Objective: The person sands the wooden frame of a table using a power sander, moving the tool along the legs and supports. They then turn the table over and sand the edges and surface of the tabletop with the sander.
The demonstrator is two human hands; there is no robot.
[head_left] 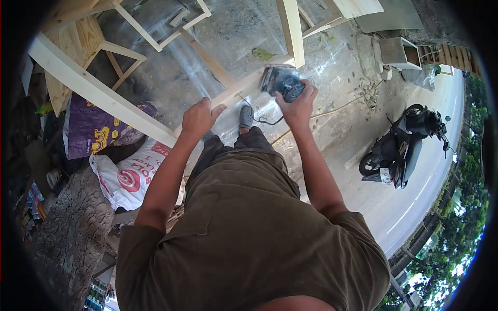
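A dark, dusty electric sander [282, 82] rests on the pale wooden rail [244, 87] of a frame, near the corner with an upright post [290, 33]. My right hand [299, 106] is wrapped round the sander's body. Its black cord [259, 122] hangs below the rail. Farther left along the same rail, my left hand [198, 119] grips the wood, thumb on the upper side. The sander's underside and most of my left fingers are hidden.
Other wooden pieces [83, 39] stand at the upper left. A purple sack [104, 127] and a white sack [132, 173] lie left, beside a tree trunk [72, 233]. A motorcycle [402, 145] is parked at right by the road [436, 171]. A cord crosses the concrete floor.
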